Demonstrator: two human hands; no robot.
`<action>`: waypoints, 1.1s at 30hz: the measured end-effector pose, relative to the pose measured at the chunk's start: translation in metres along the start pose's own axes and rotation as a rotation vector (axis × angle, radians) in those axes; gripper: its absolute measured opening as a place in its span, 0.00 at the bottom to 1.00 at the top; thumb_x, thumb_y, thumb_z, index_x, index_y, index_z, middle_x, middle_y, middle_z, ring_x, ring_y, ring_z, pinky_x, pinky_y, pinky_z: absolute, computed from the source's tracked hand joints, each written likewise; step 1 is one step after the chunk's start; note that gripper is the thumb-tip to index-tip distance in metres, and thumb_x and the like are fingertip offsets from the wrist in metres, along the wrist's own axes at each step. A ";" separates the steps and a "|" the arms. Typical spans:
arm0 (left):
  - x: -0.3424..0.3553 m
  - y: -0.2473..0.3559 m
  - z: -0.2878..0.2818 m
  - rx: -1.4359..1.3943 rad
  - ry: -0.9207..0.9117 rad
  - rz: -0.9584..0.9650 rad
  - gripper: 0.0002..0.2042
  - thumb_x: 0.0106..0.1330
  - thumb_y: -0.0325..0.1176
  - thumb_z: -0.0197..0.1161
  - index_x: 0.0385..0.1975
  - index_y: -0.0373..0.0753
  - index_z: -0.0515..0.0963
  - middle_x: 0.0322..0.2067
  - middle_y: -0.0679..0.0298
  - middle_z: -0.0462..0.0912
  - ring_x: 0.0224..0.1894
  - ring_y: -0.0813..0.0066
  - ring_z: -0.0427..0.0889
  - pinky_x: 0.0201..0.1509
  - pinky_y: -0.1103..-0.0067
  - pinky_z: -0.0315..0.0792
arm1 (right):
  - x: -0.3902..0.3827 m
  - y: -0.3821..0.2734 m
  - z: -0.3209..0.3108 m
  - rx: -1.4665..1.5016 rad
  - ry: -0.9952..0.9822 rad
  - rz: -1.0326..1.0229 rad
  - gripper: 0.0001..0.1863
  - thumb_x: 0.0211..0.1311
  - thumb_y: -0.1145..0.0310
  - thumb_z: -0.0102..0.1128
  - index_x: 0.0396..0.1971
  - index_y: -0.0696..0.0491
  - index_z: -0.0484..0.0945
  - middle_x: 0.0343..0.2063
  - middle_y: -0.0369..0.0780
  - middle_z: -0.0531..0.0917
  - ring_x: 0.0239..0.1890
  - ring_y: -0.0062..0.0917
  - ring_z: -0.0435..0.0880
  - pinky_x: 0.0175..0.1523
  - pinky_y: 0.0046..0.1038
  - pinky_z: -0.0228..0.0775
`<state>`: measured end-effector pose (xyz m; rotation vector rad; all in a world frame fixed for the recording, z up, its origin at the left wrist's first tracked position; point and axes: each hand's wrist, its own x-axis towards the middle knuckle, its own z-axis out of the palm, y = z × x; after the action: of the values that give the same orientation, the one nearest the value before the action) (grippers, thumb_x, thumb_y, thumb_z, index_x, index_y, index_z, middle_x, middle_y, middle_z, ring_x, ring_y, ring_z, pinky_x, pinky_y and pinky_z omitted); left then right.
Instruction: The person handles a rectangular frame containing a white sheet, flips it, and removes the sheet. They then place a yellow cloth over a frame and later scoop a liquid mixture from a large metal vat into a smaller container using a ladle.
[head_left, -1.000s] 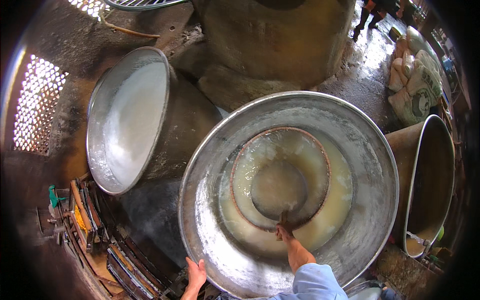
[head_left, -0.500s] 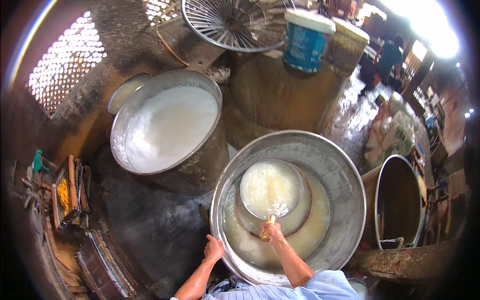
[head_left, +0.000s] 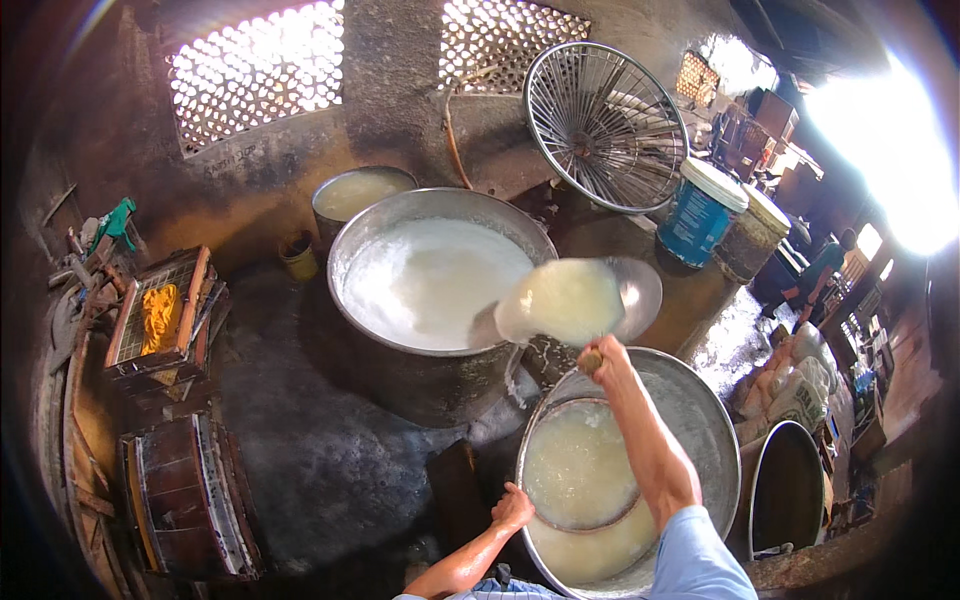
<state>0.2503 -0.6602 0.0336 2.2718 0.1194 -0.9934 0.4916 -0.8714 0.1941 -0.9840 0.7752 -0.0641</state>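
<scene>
My right hand (head_left: 606, 362) grips the handle of a large metal ladle (head_left: 645, 300) full of cloudy, whitish liquid (head_left: 570, 300). The ladle hangs in the air, tilted and blurred, between two big metal vats, with drops falling below it. In front of me stands the near vat (head_left: 712, 420), holding pale yellowish liquid with a round rim or ring (head_left: 575, 525) in it. My left hand (head_left: 513, 508) is closed at this vat's left edge. Beyond, to the left, the far vat (head_left: 345, 300) holds white, frothy liquid; the ladle overlaps its right rim.
A smaller pot (head_left: 322, 212) stands behind the far vat beside a small bucket (head_left: 298, 262). Wooden frames with yellow cloth (head_left: 160, 318) lie at left. A blue bucket (head_left: 695, 225) and a spoked metal wheel-like basket (head_left: 560, 110) are at the back. An upright vat (head_left: 790, 480) stands at right.
My right hand has lifted the ladle, full of liquid, out of the near vat and toward the far vat. My left hand stays at the near vat's edge. The view has shifted.
</scene>
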 end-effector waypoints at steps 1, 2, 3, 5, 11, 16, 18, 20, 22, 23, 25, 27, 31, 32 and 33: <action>0.000 0.001 0.002 0.004 -0.006 0.013 0.33 0.59 0.38 0.59 0.59 0.27 0.52 0.52 0.41 0.72 0.54 0.47 0.74 0.56 0.59 0.68 | 0.001 -0.008 0.015 0.019 0.075 -0.196 0.03 0.50 0.79 0.46 0.21 0.57 0.64 0.12 0.38 0.65 0.09 0.26 0.65 0.12 0.27 0.62; 0.001 0.002 0.000 0.001 -0.007 0.022 0.33 0.59 0.38 0.58 0.59 0.27 0.52 0.52 0.42 0.72 0.54 0.47 0.74 0.56 0.59 0.68 | -0.004 -0.018 0.037 0.041 0.146 -0.389 0.03 0.49 0.79 0.48 0.21 0.58 0.65 0.11 0.38 0.66 0.09 0.27 0.66 0.12 0.28 0.62; 0.000 0.002 0.002 0.006 -0.016 0.029 0.33 0.59 0.39 0.58 0.59 0.27 0.52 0.52 0.42 0.72 0.54 0.47 0.74 0.56 0.59 0.68 | -0.005 -0.030 0.047 -0.038 0.130 -0.457 0.03 0.49 0.78 0.50 0.21 0.58 0.66 0.12 0.39 0.67 0.10 0.27 0.68 0.13 0.28 0.63; 0.000 0.004 0.003 0.013 0.019 0.035 0.30 0.61 0.40 0.56 0.56 0.27 0.53 0.50 0.41 0.73 0.52 0.46 0.75 0.54 0.58 0.68 | -0.020 -0.058 0.062 -0.188 0.115 -0.537 0.04 0.48 0.77 0.52 0.21 0.57 0.67 0.14 0.39 0.71 0.11 0.26 0.70 0.13 0.28 0.64; -0.001 0.010 0.007 0.130 0.184 -0.045 0.23 0.64 0.42 0.51 0.48 0.30 0.57 0.40 0.42 0.79 0.44 0.43 0.79 0.49 0.56 0.71 | -0.081 -0.072 0.027 -0.051 0.014 -0.677 0.12 0.55 0.75 0.59 0.32 0.55 0.64 0.19 0.36 0.71 0.13 0.19 0.71 0.15 0.24 0.66; 0.035 -0.024 0.038 0.242 0.211 0.051 0.22 0.62 0.39 0.54 0.46 0.30 0.57 0.36 0.40 0.79 0.42 0.41 0.79 0.48 0.56 0.71 | -0.025 0.050 -0.167 -0.010 0.155 -0.547 0.11 0.57 0.73 0.61 0.35 0.53 0.67 0.21 0.34 0.72 0.15 0.17 0.71 0.17 0.21 0.64; 0.015 0.006 0.032 0.146 0.279 -0.002 0.24 0.63 0.38 0.54 0.49 0.26 0.55 0.36 0.36 0.78 0.42 0.38 0.78 0.47 0.56 0.71 | -0.004 0.116 -0.280 -0.170 0.311 -0.385 0.10 0.56 0.73 0.61 0.34 0.53 0.69 0.21 0.33 0.73 0.15 0.17 0.71 0.16 0.21 0.63; 0.011 0.005 0.026 0.161 0.246 0.032 0.27 0.64 0.37 0.53 0.51 0.21 0.54 0.37 0.33 0.77 0.42 0.37 0.77 0.47 0.57 0.71 | 0.015 0.153 -0.378 -0.326 0.405 -0.184 0.09 0.55 0.74 0.60 0.33 0.52 0.70 0.19 0.33 0.73 0.14 0.17 0.70 0.15 0.22 0.63; 0.013 -0.009 0.027 0.181 0.251 0.102 0.31 0.64 0.38 0.53 0.53 0.14 0.52 0.35 0.32 0.77 0.42 0.37 0.77 0.47 0.59 0.71 | 0.024 0.169 -0.446 -0.585 0.571 0.004 0.08 0.54 0.75 0.60 0.32 0.52 0.70 0.16 0.34 0.72 0.12 0.19 0.69 0.15 0.25 0.65; 0.021 0.000 0.031 0.200 0.225 0.127 0.31 0.64 0.37 0.53 0.54 0.13 0.52 0.36 0.31 0.76 0.42 0.37 0.77 0.48 0.60 0.71 | 0.047 0.212 -0.531 -0.654 0.677 -0.110 0.10 0.53 0.73 0.60 0.33 0.55 0.70 0.18 0.38 0.76 0.14 0.23 0.74 0.17 0.29 0.69; 0.015 -0.005 0.030 0.209 0.270 0.074 0.32 0.64 0.37 0.54 0.54 0.12 0.51 0.37 0.30 0.75 0.44 0.37 0.77 0.48 0.61 0.71 | 0.053 0.206 -0.549 -0.955 0.860 -0.076 0.14 0.52 0.69 0.61 0.37 0.58 0.69 0.26 0.51 0.81 0.26 0.43 0.82 0.29 0.40 0.75; 0.016 -0.005 0.032 0.173 0.288 0.053 0.33 0.64 0.36 0.55 0.55 0.11 0.49 0.39 0.29 0.74 0.46 0.38 0.76 0.50 0.63 0.70 | 0.061 0.214 -0.572 -1.039 0.943 -0.026 0.18 0.51 0.67 0.61 0.40 0.58 0.68 0.30 0.55 0.81 0.34 0.51 0.82 0.36 0.44 0.75; 0.017 0.004 0.028 0.169 0.215 -0.014 0.35 0.65 0.36 0.54 0.58 0.12 0.46 0.44 0.27 0.71 0.51 0.40 0.73 0.54 0.66 0.68 | 0.076 0.288 -0.596 -1.093 0.917 0.146 0.22 0.53 0.64 0.59 0.45 0.58 0.66 0.31 0.56 0.81 0.36 0.55 0.80 0.36 0.48 0.74; 0.020 0.012 0.031 0.165 0.214 -0.022 0.35 0.65 0.36 0.54 0.58 0.12 0.46 0.45 0.27 0.71 0.52 0.40 0.73 0.55 0.66 0.67 | 0.080 0.313 -0.595 -1.148 0.895 0.169 0.23 0.54 0.62 0.58 0.46 0.59 0.65 0.30 0.55 0.81 0.36 0.55 0.80 0.34 0.49 0.73; 0.015 0.024 0.028 0.163 0.227 -0.036 0.36 0.65 0.37 0.54 0.58 0.12 0.46 0.46 0.26 0.70 0.52 0.40 0.72 0.56 0.66 0.67 | 0.080 0.330 -0.580 -0.889 0.822 0.308 0.21 0.54 0.64 0.58 0.45 0.58 0.65 0.26 0.52 0.79 0.32 0.49 0.81 0.33 0.48 0.74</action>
<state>0.2512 -0.6986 0.0216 2.5360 0.1815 -0.7847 0.0995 -1.1321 -0.2858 -1.6905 1.7911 0.1731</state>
